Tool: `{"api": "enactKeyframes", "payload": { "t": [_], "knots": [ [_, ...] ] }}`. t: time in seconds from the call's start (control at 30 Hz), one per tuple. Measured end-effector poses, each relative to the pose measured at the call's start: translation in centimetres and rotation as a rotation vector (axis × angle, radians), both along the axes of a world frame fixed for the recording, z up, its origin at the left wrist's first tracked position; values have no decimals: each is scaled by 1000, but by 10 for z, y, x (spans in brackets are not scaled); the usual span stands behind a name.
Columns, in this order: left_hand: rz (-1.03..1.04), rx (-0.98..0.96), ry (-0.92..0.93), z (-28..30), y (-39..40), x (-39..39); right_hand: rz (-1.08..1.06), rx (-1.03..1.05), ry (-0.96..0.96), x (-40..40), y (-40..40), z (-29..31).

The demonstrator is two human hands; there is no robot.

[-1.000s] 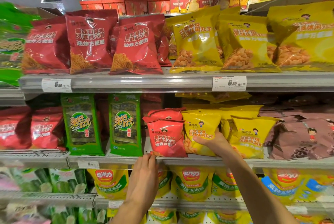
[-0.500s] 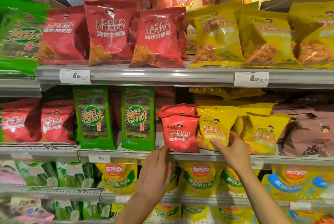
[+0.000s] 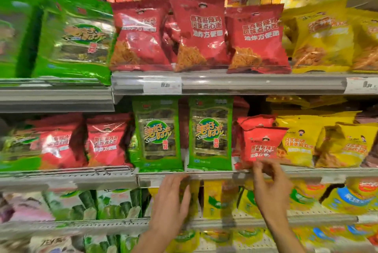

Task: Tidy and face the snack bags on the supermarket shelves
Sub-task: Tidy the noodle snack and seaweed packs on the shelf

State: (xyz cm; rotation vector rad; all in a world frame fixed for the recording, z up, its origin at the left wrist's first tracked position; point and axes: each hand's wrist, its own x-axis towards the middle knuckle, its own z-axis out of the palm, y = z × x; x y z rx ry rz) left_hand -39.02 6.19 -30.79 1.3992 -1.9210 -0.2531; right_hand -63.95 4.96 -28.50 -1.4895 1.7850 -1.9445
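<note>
On the middle shelf [image 3: 214, 176] a small red snack bag [image 3: 262, 144] stands between two upright green seaweed bags [image 3: 210, 134] [image 3: 157, 136] and yellow snack bags [image 3: 296, 140]. My right hand [image 3: 271, 189] is just below the red bag, its loosely bent fingers blurred at the bag's bottom edge and holding nothing that I can make out. My left hand [image 3: 170, 201] is flat with straight fingers in front of the shelf lip, under the green seaweed bags, touching no bag.
The top shelf carries large red bags [image 3: 200, 32], green bags [image 3: 77, 42] to the left and yellow bags [image 3: 323, 38] to the right. More red bags [image 3: 106, 140] stand at the middle left. Yellow and green packs [image 3: 214, 201] fill the lower shelves.
The view has swung left. My right hand left the yellow bag and moved left to the small red bag's lower edge. My left hand stays open below the shelf lip.
</note>
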Motion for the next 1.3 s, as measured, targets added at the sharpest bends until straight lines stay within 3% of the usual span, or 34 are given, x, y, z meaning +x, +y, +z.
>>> {"api": "enactKeyframes", "payload": {
  "t": [0.23,0.47,0.87,1.13,1.3],
  "knots": [
    [80,-9,16,5,-4,56,179,278,-8,53,-36,16],
    [124,41,95,14,0,69,330,518,-145,48,-89,28],
    [240,41,225,9,10,82,379,328,-194,36,-82,41],
    [289,61,278,10,17,99,397,328,-372,33,-32,45],
    [339,79,341,24,6,128,455,325,-369,69,-4,43]
  ]
}}
